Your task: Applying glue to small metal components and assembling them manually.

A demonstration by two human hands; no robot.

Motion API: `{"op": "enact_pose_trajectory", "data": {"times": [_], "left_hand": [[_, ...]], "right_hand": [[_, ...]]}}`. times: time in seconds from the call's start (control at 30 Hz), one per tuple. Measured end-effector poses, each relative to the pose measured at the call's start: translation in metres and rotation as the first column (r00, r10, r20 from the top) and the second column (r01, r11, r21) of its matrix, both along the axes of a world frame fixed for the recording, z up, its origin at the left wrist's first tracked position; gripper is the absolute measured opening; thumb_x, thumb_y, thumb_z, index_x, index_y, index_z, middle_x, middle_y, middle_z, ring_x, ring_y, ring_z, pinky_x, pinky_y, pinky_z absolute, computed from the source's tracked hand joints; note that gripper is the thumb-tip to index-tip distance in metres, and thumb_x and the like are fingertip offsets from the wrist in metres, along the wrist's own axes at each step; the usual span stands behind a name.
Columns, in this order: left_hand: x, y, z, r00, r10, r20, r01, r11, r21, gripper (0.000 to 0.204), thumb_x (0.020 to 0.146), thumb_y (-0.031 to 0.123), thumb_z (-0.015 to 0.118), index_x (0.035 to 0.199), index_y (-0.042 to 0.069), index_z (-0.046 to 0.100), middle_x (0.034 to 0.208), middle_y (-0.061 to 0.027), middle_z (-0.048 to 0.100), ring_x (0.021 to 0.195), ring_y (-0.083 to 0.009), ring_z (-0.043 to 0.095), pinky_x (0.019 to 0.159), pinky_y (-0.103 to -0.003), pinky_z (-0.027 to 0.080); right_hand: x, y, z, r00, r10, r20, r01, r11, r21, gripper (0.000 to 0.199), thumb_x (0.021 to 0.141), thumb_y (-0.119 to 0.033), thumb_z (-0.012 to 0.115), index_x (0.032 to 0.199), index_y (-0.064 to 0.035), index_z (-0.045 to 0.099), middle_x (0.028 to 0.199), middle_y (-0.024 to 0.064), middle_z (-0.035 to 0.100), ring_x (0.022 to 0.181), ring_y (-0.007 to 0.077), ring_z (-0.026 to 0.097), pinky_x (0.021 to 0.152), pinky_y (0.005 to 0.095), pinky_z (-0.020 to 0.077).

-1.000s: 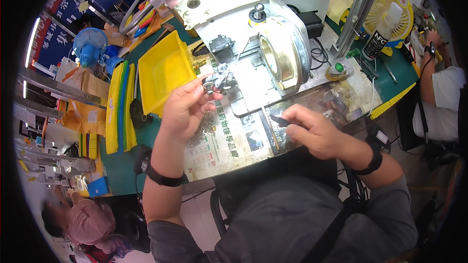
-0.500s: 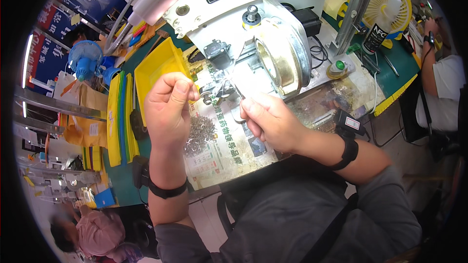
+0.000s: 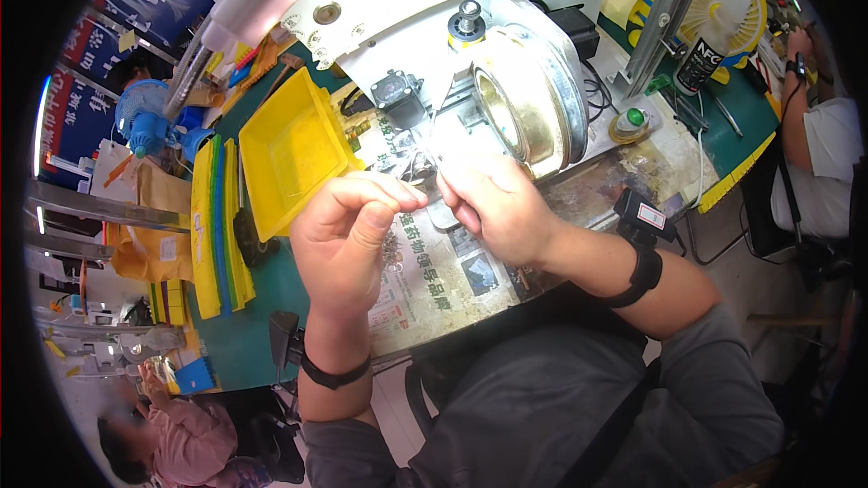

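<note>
Over the papered bench, my left hand (image 3: 348,239) has its fingers drawn together, their tips pointing at my right hand; anything between them is too small to make out. My right hand (image 3: 506,212) is closed with thumb and forefinger pinched, and glare hides what it grips. The fingertips of both hands are close together, in front of a machine with a round metal drum (image 3: 524,108) and a small black motor-like block (image 3: 396,92). Small metal pieces (image 3: 391,253) lie on the paper, mostly covered by my left hand.
A yellow tray (image 3: 298,154) stands beyond my left hand, with yellow, green and blue strips (image 3: 217,226) to its left. At the right are a green button (image 3: 633,118), a black spray can (image 3: 696,68) and a yellow fan (image 3: 714,0). Other people sit on both sides.
My left hand has moved right and slightly down, bringing its fingertips near my right hand and covering most of the metal pieces. My right hand has barely moved.
</note>
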State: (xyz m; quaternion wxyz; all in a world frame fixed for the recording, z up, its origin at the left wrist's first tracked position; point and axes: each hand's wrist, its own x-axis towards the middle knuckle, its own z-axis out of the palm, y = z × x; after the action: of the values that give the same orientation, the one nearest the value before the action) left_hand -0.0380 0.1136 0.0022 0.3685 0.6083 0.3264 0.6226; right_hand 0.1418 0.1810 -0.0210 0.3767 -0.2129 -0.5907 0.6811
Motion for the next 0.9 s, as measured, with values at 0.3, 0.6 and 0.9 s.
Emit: {"op": "enact_pose_trajectory", "data": {"times": [0.3,0.6,0.9], "left_hand": [[0.006,-0.001,0.0,0.998,0.06,0.004,-0.06,0.998,0.035,0.008,0.096,0.002,0.063,0.094,-0.005,0.061,0.094,-0.0163,0.068,0.091,-0.0247,0.067,0.087,-0.038,0.055],[0.013,-0.014,0.009,0.998,0.056,-0.024,-0.055,0.997,0.05,0.009,0.094,-0.001,0.061,0.087,-0.005,0.06,0.088,-0.0167,0.066,0.084,-0.0275,0.066,0.08,-0.039,0.055],[-0.068,-0.009,0.042,0.658,0.558,-0.505,-0.535,0.819,0.208,0.018,0.094,0.012,0.067,0.095,-0.006,0.066,0.09,-0.0165,0.07,0.077,-0.0244,0.066,0.075,-0.031,0.052]], "right_hand": [[0.001,0.005,-0.001,0.999,-0.002,0.05,-0.005,0.991,0.133,0.023,0.097,-0.015,0.046,0.078,-0.0021,0.052,0.07,0.0057,0.049,0.058,0.0138,0.046,0.055,0.0307,0.0386],[-0.009,0.012,-0.015,0.99,-0.144,0.002,0.116,0.802,0.586,0.008,0.081,0.004,0.057,0.085,-0.0006,0.052,0.075,0.0087,0.051,0.062,0.0242,0.049,0.06,0.0368,0.0419],[0.047,-0.012,0.008,0.965,0.131,0.227,-0.194,0.939,0.284,0.016,0.098,-0.012,0.048,0.093,-0.0002,0.058,0.082,0.0157,0.059,0.08,0.0358,0.06,0.072,0.0435,0.0478]]}}
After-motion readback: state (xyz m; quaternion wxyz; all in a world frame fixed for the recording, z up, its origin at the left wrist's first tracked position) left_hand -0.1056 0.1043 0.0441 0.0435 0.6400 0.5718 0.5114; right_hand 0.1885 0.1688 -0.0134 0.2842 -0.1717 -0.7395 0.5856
